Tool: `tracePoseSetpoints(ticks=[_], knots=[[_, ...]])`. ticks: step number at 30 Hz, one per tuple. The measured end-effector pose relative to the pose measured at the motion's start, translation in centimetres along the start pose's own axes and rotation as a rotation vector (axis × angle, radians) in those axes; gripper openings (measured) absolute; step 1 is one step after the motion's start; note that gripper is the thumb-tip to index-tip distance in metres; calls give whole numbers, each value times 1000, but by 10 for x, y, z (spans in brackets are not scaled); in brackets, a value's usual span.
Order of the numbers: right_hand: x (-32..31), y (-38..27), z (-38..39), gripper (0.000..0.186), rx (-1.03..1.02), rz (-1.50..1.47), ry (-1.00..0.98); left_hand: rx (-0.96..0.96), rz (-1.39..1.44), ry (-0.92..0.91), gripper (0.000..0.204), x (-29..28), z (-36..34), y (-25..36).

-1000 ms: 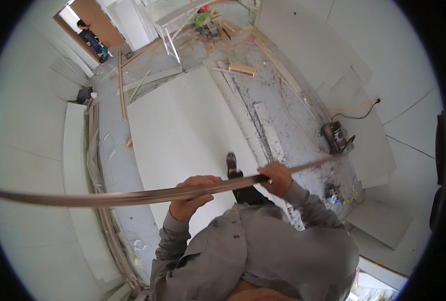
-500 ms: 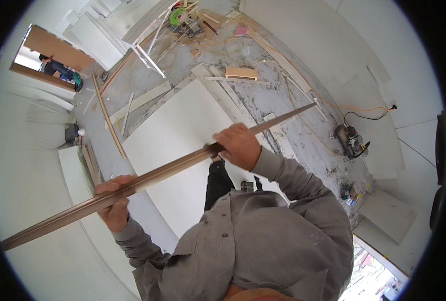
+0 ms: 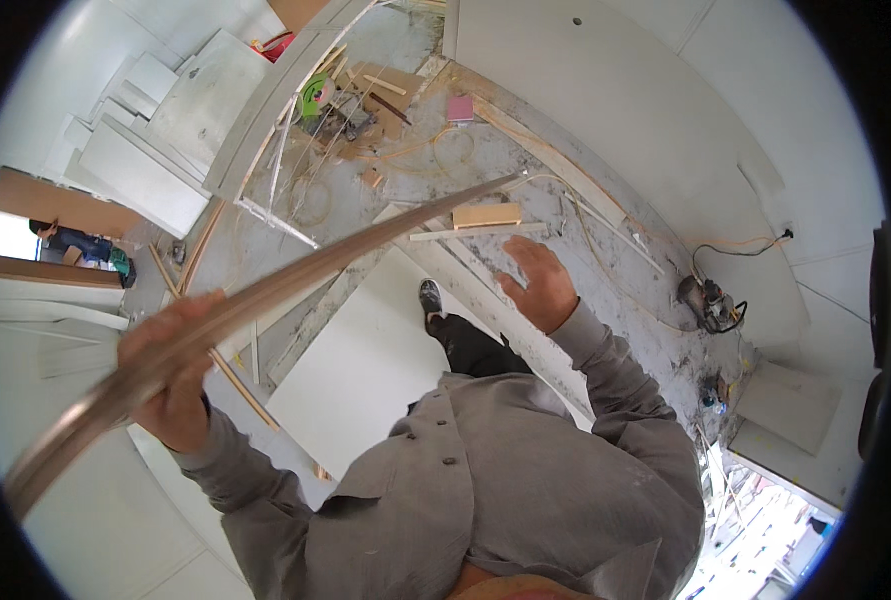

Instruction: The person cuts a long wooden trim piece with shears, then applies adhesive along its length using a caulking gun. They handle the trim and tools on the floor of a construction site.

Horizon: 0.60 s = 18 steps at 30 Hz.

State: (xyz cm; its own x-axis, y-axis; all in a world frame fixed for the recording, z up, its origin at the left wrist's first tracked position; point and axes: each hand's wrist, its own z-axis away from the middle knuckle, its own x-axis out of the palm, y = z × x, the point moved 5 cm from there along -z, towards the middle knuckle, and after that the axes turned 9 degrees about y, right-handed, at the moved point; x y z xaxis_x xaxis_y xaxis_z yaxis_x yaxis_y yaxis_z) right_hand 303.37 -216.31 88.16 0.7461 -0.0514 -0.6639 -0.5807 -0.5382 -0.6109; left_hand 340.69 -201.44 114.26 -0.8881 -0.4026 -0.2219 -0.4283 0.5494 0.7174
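Lying between left fingers [image 3: 165,322] and thumb [image 3: 189,385]: a brown strip [image 3: 350,248].

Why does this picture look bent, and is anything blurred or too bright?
In the head view, the fisheye lens bends straight edges; the left hand and brown strip look slightly blurred; the opening at lower right is partly washed out.

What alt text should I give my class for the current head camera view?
A person's left hand grips a long brown strip slanting across the view; the right hand is open, apart from it. Below lies a large white panel, with wood pieces scattered on the grey floor.
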Motion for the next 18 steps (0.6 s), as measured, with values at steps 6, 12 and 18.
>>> tracePoseSetpoints(ticks=[6,12,18], knots=[[53,48,-133,47,142,-84,78,49,-59,-100,44,-1,-149,-104],[65,-17,-333,55,26,-277,56,126,-105,-222,38,37,-300,-178],[89,-44,-515,62,-465,-107,270,322,13,-383,36,106,-442,-263]])
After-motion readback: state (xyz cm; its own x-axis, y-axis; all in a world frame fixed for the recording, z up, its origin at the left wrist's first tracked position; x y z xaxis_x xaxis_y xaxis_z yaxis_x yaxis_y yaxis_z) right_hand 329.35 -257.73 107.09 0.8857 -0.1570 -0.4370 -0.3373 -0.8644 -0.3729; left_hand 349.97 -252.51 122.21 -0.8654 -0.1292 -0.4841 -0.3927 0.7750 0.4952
